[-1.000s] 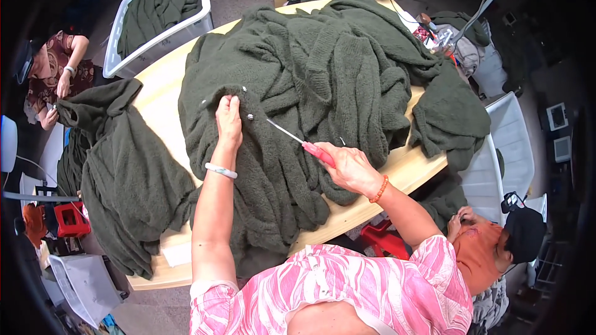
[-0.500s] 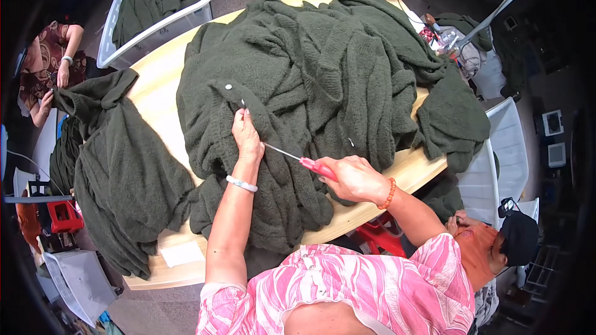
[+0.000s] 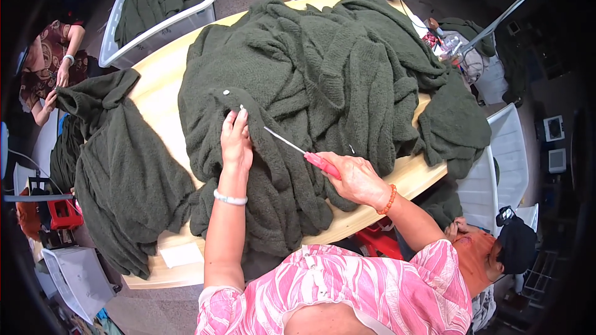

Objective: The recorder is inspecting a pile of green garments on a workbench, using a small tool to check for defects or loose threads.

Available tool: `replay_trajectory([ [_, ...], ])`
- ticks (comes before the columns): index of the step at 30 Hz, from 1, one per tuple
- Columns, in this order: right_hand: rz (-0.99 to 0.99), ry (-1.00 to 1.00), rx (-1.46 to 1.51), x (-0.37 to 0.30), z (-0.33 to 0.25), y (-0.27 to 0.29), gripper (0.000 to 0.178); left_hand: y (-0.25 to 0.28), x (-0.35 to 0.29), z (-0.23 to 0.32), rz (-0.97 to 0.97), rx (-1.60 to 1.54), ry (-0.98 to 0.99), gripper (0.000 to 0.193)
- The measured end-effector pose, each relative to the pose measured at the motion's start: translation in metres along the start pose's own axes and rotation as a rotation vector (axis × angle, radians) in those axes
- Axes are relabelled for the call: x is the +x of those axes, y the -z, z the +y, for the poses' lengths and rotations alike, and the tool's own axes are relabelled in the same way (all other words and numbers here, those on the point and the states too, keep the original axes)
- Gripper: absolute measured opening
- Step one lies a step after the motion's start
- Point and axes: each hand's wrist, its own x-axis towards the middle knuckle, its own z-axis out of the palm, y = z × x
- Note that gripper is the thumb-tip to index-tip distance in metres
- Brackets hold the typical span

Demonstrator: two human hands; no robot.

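A large heap of dark green knit garments (image 3: 248, 56) lies in front of me. My left hand (image 3: 236, 149) is over its near left part, fingers pressed together, with a tiny pale thing (image 3: 241, 107) at the fingertips; what it is cannot be made out. Just beyond the fingers, a small round white button-like piece (image 3: 226, 92) sits on the knit. In my right hand (image 3: 357, 178) is a red-handled tool with a thin metal shaft (image 3: 323, 165). The shaft points left toward my left hand, its tip over the fabric and apart from the fingers.
The heap rests on a pale wooden table (image 3: 158, 68). Another green garment (image 3: 127, 167) drapes over its left side, near a white paper (image 3: 182, 255). A grey bin (image 3: 115, 40) of knits stands far left, a white bin (image 3: 509, 142) at right. Other people work around the table.
My left hand has drawn slightly left and nearer, its fingers straighter. The tool's shaft tip has come away from beside my left hand; my right hand has shifted slightly right.
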Motion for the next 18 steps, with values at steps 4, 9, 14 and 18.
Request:
replay_trajectory([
  [4,-0.01,-0.058,-0.048,0.009,-0.004,0.006,0.037,-0.001,0.019,-0.016,-0.084,-0.022,-0.087,0.032],
  [9,-0.091,-0.073,-0.124,0.022,-0.006,0.009,0.031,0.012,0.008,-0.05,-0.055,0.137,-0.264,0.019],
  [14,-0.251,0.001,-0.151,0.032,-0.001,0.01,0.03,0.023,-0.003,-0.067,-0.085,0.227,-0.265,0.019],
  [18,-0.208,-0.086,-0.151,0.028,0.002,0.02,0.026,0.033,-0.013,-0.077,-0.039,0.301,-0.242,0.018],
])
